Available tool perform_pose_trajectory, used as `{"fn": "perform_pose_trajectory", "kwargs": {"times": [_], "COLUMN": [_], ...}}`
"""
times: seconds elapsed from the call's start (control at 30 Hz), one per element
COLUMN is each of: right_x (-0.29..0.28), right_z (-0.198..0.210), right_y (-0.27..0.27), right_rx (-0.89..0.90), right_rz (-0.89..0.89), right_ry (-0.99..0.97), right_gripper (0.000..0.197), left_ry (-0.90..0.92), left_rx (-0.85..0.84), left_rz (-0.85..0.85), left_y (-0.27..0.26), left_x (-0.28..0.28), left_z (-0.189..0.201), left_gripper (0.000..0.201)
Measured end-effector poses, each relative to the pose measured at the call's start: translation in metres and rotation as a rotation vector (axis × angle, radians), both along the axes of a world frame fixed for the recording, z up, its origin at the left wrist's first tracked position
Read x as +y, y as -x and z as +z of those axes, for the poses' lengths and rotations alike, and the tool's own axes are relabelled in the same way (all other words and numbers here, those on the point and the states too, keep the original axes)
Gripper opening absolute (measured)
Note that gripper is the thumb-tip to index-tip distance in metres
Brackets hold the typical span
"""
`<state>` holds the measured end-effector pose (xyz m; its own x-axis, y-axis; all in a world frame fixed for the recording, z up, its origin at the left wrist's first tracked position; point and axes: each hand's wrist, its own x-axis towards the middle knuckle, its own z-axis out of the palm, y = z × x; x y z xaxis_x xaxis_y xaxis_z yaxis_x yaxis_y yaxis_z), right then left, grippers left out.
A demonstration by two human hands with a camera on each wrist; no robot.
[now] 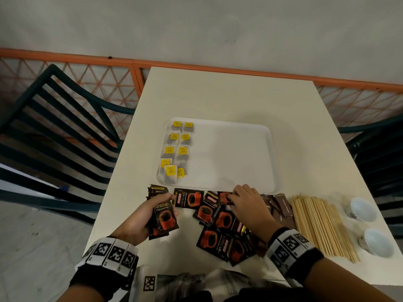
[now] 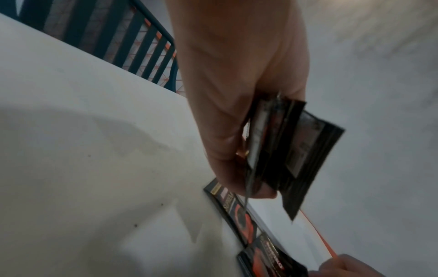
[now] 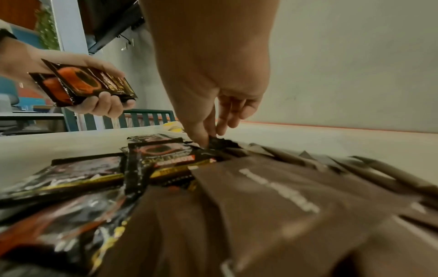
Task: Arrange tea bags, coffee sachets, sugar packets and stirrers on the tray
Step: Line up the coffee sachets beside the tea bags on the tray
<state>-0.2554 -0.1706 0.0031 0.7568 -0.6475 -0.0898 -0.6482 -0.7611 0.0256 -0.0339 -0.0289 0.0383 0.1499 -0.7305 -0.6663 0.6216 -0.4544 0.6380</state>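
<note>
A white tray [image 1: 246, 149] lies mid-table with several yellow-tagged tea bags [image 1: 177, 149] lined along its left side. Black and red coffee sachets [image 1: 218, 223] lie scattered in front of it. My left hand [image 1: 150, 212] grips a stack of coffee sachets [image 1: 163, 216], seen edge-on in the left wrist view as the held stack [image 2: 284, 150]. My right hand [image 1: 242, 199] pinches the corner of one loose coffee sachet [image 3: 218, 143] at the tray's near edge. Brown sugar packets [image 1: 279, 205] lie right of that hand. Wooden stirrers [image 1: 320, 225] are piled further right.
Two white cups [image 1: 368, 225] stand near the table's right edge. Dark green slatted chairs [image 1: 56, 131] flank the table on both sides. An orange lattice railing [image 1: 122, 83] runs behind the table. The tray's middle and right part hold nothing.
</note>
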Motion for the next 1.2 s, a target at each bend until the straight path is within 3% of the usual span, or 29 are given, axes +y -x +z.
{"fn": "perform_pose_trajectory", "kwargs": {"times": [0.07,0.17,0.27,0.33,0.4,0.43,0.5,0.57,0.6,0.67,0.73,0.77,0.93,1.1,1.2], "right_x": [0.004,0.011,0.026,0.035,0.041,0.042,0.042,0.039,0.036,0.029,0.028,0.029,0.038,0.036,0.031], "right_z": [0.009,0.025,0.046,0.05,0.049,0.048,0.05,0.047,0.043,0.034,0.025,0.02,0.014,0.019,0.023], "right_y": [-0.003,-0.011,-0.028,-0.038,-0.043,-0.042,-0.036,-0.025,-0.018,-0.005,0.004,0.007,0.007,0.003,0.005], "right_rx": [-0.109,-0.4,-0.563,-0.549,-0.512,-0.493,-0.498,-0.518,-0.456,-0.102,0.204,0.25,0.163,-0.041,-0.077], "right_rz": [0.011,0.069,0.155,0.268,0.377,0.387,0.299,0.114,0.022,-0.097,-0.119,-0.121,-0.126,-0.079,-0.079], "right_ry": [-0.024,-0.12,-0.261,-0.326,-0.416,-0.494,-0.645,-0.643,-0.58,-0.434,-0.318,-0.295,-0.294,-0.302,-0.38], "right_gripper": [0.018,0.007,0.021,0.025,0.03,0.033,0.038,0.042,0.049,0.067,0.072,0.07,0.061,0.025,0.022], "left_ry": [-0.007,-0.059,-0.104,-0.095,-0.022,0.003,0.033,0.058,0.07,0.078,0.089,0.1,0.146,0.139,0.137], "left_rx": [-0.014,-0.083,-0.11,-0.066,-0.02,-0.042,-0.08,-0.087,-0.076,-0.046,0.005,0.03,0.12,0.126,0.127], "left_rz": [-0.026,-0.075,-0.174,-0.23,-0.238,-0.219,-0.188,-0.134,-0.104,-0.049,-0.01,0.01,0.04,0.064,0.023], "left_y": [0.003,0.005,0.01,0.012,0.01,0.008,0.0,-0.006,-0.009,-0.014,-0.019,-0.02,-0.023,-0.023,-0.023], "left_x": [-0.005,-0.01,-0.016,-0.019,-0.019,-0.018,-0.014,-0.01,-0.007,-0.004,0.0,0.0,0.003,0.002,0.0], "left_z": [0.0,-0.002,0.0,0.004,0.008,0.006,0.001,-0.002,-0.004,-0.007,-0.009,-0.008,-0.008,-0.01,-0.01], "left_gripper": [0.022,0.035,0.047,0.043,0.024,0.028,0.044,0.046,0.043,0.043,0.044,0.043,0.041,0.042,0.06]}}
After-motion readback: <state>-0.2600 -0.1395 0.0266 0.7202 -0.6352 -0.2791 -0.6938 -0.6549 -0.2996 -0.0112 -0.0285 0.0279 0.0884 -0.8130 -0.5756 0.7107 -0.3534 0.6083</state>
